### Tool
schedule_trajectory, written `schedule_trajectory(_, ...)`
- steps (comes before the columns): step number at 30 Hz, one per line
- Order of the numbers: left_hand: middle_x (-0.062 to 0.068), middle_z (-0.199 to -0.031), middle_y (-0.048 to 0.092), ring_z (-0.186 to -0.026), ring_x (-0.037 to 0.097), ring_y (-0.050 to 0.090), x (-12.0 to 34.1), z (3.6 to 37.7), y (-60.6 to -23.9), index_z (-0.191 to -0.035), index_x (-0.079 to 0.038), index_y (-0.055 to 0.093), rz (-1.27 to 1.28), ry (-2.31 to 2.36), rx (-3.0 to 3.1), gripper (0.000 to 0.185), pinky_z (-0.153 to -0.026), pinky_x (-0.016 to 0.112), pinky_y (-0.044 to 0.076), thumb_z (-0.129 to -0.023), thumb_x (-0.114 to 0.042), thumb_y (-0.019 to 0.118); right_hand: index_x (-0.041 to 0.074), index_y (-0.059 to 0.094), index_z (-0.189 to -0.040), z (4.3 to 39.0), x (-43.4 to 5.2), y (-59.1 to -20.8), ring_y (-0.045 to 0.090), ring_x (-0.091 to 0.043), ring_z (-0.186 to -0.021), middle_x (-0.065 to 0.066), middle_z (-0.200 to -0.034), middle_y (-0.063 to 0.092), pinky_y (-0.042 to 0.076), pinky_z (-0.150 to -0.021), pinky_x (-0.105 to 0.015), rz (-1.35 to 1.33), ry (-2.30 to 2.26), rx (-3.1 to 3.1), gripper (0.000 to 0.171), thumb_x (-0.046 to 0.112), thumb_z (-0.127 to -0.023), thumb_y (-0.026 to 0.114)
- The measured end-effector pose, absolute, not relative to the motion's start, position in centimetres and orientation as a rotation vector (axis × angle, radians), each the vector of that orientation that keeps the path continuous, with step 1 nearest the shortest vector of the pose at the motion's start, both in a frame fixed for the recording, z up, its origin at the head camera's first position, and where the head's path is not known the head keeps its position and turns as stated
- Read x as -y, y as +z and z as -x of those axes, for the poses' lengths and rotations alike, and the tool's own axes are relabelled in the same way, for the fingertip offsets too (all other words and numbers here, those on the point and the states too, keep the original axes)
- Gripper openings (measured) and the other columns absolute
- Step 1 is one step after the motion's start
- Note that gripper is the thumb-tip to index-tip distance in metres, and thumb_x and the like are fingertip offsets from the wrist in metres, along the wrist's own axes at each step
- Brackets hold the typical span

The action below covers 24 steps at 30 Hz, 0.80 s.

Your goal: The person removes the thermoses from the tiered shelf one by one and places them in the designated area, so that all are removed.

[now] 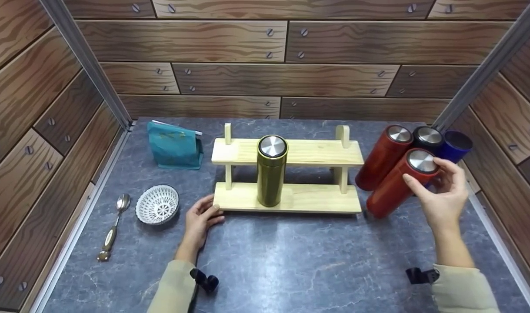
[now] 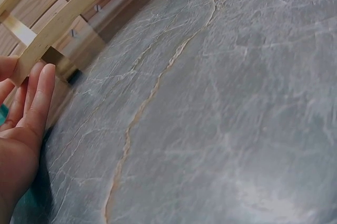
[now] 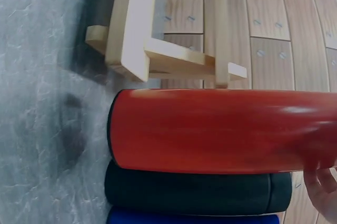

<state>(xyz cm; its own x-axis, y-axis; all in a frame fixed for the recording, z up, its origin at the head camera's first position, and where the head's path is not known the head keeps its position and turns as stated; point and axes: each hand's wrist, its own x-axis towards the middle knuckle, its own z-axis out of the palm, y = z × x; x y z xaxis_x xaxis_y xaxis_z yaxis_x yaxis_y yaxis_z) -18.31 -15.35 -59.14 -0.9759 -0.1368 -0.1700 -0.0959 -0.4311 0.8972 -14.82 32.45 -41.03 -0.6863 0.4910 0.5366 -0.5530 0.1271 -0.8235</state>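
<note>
A pale wooden two-shelf rack point(image 1: 291, 198) stands mid-table, and an olive-gold flask point(image 1: 271, 174) with a steel lid stands upright on its lower shelf. My left hand point(image 1: 206, 215) lies flat on the table, its straight fingers point(image 2: 37, 97) touching the front left corner of the rack point(image 2: 58, 23). To the right of the rack, my right hand point(image 1: 436, 187) curls round the top of the nearer red flask point(image 1: 388, 191), thumb on its side. In the right wrist view, this red flask point(image 3: 210, 129) fills the frame and my fingertips point(image 3: 321, 187) show at the corner.
Behind the held flask stand a second red flask point(image 1: 380, 161), a black flask point(image 1: 426, 138) and a blue flask point(image 1: 456, 145), packed close together. At the left are a teal pouch point(image 1: 175, 145), a white woven bowl point(image 1: 157, 204) and a spoon point(image 1: 112, 228). Wood-patterned walls enclose the grey marble table point(image 1: 291, 261).
</note>
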Motion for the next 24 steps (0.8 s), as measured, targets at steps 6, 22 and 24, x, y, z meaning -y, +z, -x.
schedule_trajectory(6,0.017,-0.104,0.057,-0.073,0.025,0.064,15.4,18.3,-59.1,-0.125,0.006,0.05,-0.339,-2.607,1.684,0.046,-0.066,0.039,0.058,-0.082,0.003,0.066,-0.007,0.058,-0.111,15.5,-32.6,-42.2,0.057,-0.019,-0.092,-0.011,-0.103,0.06,0.046,-0.071,-0.019,0.01,1.588,1.677,0.058,-0.018,-0.058,0.076)
schedule_trajectory(22,0.019,-0.106,0.057,-0.074,0.025,0.064,15.3,18.3,-59.0,-0.125,0.006,0.05,-0.305,-2.605,1.676,0.046,-0.065,0.039,0.058,-0.082,0.003,0.066,-0.007,0.057,-0.112,16.0,-32.3,-43.8,0.058,-0.018,-0.092,-0.01,-0.101,0.061,0.048,-0.072,-0.019,0.088,1.512,1.763,0.056,-0.014,-0.061,0.078)
schedule_trajectory(24,0.019,-0.106,0.057,-0.074,0.025,0.063,15.3,18.3,-59.1,-0.126,0.006,0.05,-0.304,-2.603,1.677,0.046,-0.065,0.039,0.058,-0.082,0.003,0.066,-0.007,0.057,-0.112,16.1,-32.3,-44.0,0.058,-0.017,-0.092,-0.01,-0.101,0.061,0.048,-0.073,-0.019,0.092,1.518,1.76,0.056,-0.015,-0.061,0.078)
